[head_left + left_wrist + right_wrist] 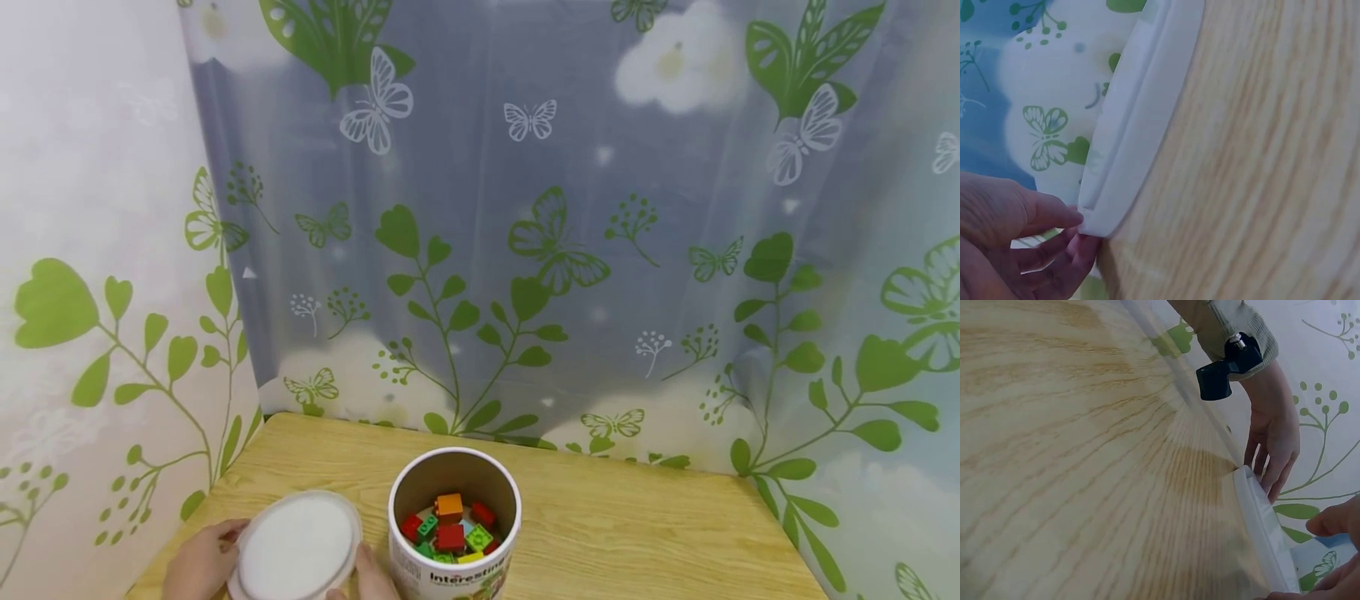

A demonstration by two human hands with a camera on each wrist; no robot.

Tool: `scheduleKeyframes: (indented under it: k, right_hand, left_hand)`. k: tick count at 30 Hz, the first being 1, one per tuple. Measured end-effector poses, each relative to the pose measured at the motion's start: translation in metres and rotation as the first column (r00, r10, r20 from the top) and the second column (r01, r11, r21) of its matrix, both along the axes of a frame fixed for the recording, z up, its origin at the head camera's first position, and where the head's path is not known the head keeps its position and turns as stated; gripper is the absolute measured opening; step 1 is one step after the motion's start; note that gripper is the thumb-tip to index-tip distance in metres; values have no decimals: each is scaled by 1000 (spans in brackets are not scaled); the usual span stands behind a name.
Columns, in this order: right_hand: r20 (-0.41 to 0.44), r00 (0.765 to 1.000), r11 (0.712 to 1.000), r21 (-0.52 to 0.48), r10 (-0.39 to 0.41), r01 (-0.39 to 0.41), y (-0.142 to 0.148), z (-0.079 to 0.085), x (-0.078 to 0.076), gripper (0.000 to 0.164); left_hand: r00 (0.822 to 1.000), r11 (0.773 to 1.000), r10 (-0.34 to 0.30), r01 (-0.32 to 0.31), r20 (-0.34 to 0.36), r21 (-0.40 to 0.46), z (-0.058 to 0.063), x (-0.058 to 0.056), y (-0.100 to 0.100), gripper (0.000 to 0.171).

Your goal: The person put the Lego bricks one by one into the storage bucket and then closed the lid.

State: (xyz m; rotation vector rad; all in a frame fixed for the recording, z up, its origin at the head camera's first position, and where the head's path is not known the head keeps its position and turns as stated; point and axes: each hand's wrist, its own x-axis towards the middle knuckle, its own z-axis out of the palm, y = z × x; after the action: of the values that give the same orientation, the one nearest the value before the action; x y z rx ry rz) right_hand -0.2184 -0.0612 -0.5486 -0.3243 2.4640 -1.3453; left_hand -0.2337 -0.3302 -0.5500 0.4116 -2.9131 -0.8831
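A round white lid (296,546) is held between two hands at the front left, its broad face turned up. My left hand (198,562) pinches its left rim, thumb on one side and fingers curled beneath, as the left wrist view shows. At the opposite rim, my right hand (372,575) holds the lid's edge with its fingers; part of it falls below the frame. In the right wrist view the lid (1263,531) shows edge-on, close over the wood. Just right of the hands stands an uncovered white tub (455,575) with colourful toy building bricks (450,537) inside.
The wooden table (637,533) reaches back to a printed curtain (465,250) with leaves and butterflies, which also hangs along both sides. Printed lettering runs round the tub's front. A black mount (1229,369) is strapped at the left sleeve.
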Motion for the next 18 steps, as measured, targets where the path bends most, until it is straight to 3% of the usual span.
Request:
scheduleKeyframes:
  k: [6, 11, 14, 18]
  right_hand:
    - [64, 996, 990, -125, -62, 70, -3, -1, 2, 69]
    - [83, 996, 974, -222, -25, 43, -4, 1, -1, 69]
    - [43, 999, 941, -338, 20, -5, -3, 3, -1, 68]
    - [-4, 998, 856, -513, 65, -58, -3, 6, 1, 66]
  left_hand:
    - [1000, 1000, 23, -23, 7, 13, -4, 0, -5, 28]
    - [1000, 1000, -2, 2, 13, 30, -2, 2, -12, 30]
    - [1000, 997, -8, 7, 16, 76, 2, 3, -14, 32]
    - [1000, 992, -9, 9, 1, 126, 9, 4, -18, 37]
